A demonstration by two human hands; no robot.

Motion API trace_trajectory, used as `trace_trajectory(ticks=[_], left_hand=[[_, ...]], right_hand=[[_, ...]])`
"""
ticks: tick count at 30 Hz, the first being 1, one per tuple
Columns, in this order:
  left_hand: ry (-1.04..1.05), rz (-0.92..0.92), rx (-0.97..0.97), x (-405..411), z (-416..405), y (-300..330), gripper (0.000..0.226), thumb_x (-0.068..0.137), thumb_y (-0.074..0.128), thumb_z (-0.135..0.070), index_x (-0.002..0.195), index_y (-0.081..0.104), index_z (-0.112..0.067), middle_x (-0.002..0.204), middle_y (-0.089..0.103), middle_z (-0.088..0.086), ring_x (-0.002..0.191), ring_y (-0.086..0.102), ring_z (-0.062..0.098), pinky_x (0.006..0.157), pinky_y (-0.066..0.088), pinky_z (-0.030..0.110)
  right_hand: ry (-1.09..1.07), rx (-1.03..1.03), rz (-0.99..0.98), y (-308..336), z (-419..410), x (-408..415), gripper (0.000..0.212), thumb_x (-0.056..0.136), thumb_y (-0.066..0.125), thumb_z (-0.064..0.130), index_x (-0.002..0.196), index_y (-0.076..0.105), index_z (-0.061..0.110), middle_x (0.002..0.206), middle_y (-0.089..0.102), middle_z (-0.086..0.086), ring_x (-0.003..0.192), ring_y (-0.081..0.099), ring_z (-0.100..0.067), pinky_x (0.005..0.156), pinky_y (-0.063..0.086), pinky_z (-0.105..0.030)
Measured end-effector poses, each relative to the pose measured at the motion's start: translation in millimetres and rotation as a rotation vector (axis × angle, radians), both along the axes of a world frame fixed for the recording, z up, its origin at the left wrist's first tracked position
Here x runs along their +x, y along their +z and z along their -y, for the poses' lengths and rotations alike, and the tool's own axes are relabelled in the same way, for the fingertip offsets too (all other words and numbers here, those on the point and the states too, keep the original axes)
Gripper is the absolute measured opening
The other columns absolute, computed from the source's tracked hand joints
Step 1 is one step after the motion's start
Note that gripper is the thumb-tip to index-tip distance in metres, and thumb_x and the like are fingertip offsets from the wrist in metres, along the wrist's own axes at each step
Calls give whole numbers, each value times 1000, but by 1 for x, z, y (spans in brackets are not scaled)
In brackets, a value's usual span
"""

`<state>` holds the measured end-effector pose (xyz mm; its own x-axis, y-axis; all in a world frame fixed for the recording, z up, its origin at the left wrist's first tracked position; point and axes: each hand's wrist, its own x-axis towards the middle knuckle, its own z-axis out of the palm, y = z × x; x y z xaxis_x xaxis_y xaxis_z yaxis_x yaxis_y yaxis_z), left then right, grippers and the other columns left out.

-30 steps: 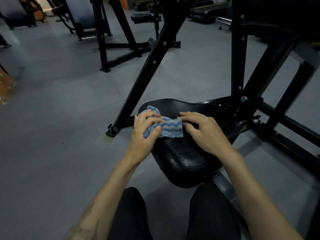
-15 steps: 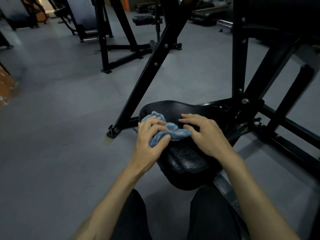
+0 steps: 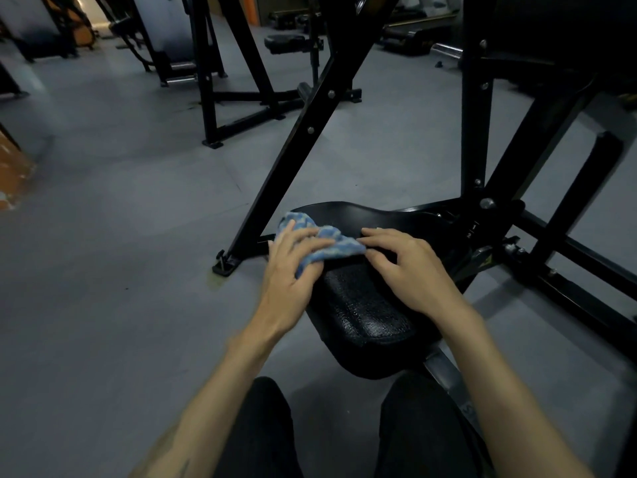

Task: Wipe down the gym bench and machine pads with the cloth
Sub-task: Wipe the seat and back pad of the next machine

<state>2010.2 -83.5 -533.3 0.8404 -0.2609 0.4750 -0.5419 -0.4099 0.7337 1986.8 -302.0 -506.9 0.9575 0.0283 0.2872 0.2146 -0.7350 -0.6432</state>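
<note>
A black textured seat pad (image 3: 365, 312) of a gym machine sits low in front of me, between my knees. On its far left part lies a bunched blue-and-white cloth (image 3: 331, 241). My left hand (image 3: 293, 270) lies on the cloth with fingers spread over it and the thumb under its near edge, gripping it. My right hand (image 3: 406, 267) rests on the pad just right of the cloth, fingers bent, its fingertips touching the cloth's right end.
Black frame bars (image 3: 303, 139) rise slanted behind the pad, and an upright post (image 3: 472, 132) stands to the right. A low rail (image 3: 579, 298) runs along the floor at the right. More machines (image 3: 206, 63) stand farther back on the grey floor.
The cloth has bunched up and shifted slightly toward the pad's far edge under my left hand. My right hand stayed on the pad beside it.
</note>
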Motion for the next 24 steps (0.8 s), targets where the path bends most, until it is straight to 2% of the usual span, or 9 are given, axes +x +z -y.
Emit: trace_trajectory(ticks=[2,5,8,9,12,14,18,24], left_hand=[[-55,49,30,-14,-2,-2,34,100,51,-42,127,69,-32,136,57,-7,147,36,17,125,13,30],[-105,125,65,-6,-7,-4,33,105,48,-35,129,69,-27,136,57,-4,143,42,21,125,20,43],[-104,177,120,15,-14,-5,34,106,45,-27,126,70,-14,134,57,3,138,47,25,123,18,30],[-97,178,135,22,-15,-3,35,106,45,-27,124,71,-13,133,57,3,138,47,24,124,19,33],[-51,153,181,43,-20,-2,38,106,42,-34,123,70,-15,133,55,-2,138,45,17,121,27,54],[-14,97,182,54,-21,1,41,106,40,-41,124,70,-18,133,54,-4,136,45,15,116,32,58],[30,17,82,48,-15,-3,45,103,42,-46,123,70,-17,138,53,-3,143,40,14,120,31,51],[28,89,33,42,-14,-5,35,104,46,-38,118,71,-18,138,53,-9,149,36,16,122,27,29]], right_hand=[[6,-4,0,0,-1,-1,31,94,58,27,121,73,30,137,63,13,132,54,-11,113,42,-44],[5,-18,6,1,-1,-3,32,94,58,25,122,73,31,138,62,14,133,53,-10,113,42,-45],[-13,-38,-8,3,-4,-5,30,97,60,24,123,71,33,139,61,17,134,52,-10,112,42,-44],[-25,-54,-9,4,-5,-7,30,97,60,26,124,71,33,140,60,18,134,51,-9,111,44,-43],[-64,-150,-28,8,-11,-11,32,100,56,33,129,67,34,146,54,19,140,43,-6,114,39,-37],[-71,-199,-52,12,-15,-14,35,101,53,38,135,63,35,150,49,20,143,36,-2,115,32,-33],[-72,-209,-51,15,-17,-18,38,101,52,44,137,61,36,151,49,19,143,36,-1,115,32,-31],[-94,-220,-42,19,-19,-19,42,97,53,54,135,63,37,149,50,21,141,36,2,109,34,-25]])
